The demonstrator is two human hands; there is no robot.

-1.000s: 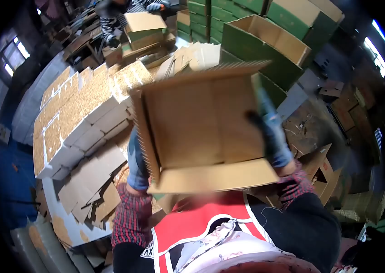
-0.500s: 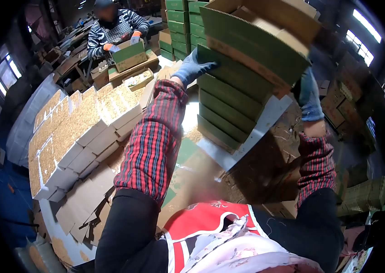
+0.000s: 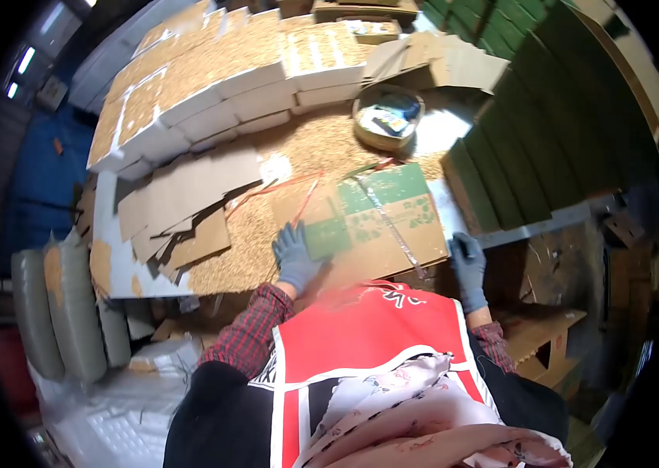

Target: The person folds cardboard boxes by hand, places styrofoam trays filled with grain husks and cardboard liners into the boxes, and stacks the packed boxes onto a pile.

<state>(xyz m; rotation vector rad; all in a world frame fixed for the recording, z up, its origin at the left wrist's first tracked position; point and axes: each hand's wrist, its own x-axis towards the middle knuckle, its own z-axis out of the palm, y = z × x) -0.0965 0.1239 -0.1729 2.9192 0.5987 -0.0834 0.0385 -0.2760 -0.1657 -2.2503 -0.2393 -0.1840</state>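
A flattish cardboard box [image 3: 392,226] with green printing and a strip of clear tape lies on the table in front of me. My left hand [image 3: 296,256], in a grey-blue glove, has its fingers spread at the box's left edge. At the right edge is my right hand [image 3: 469,269], also gloved, its fingers stretched out and holding nothing; whether it touches the cardboard I cannot tell. Orange-red straps [image 3: 282,187] lie on loose husk-like filling beyond the box. A round basket [image 3: 384,139] with small items inside stands farther back.
Stacked green boxes [image 3: 547,125] rise at the right of the table. White boxes filled with husk-like material [image 3: 220,70] form a block at the back left. Loose cardboard sheets [image 3: 189,195] lie at the left, and an open carton [image 3: 547,335] sits low at the right.
My hands have let go of the green box on the stack and come down to the cardboard box before me. The view has tilted downward, and the co-worker is out of sight.
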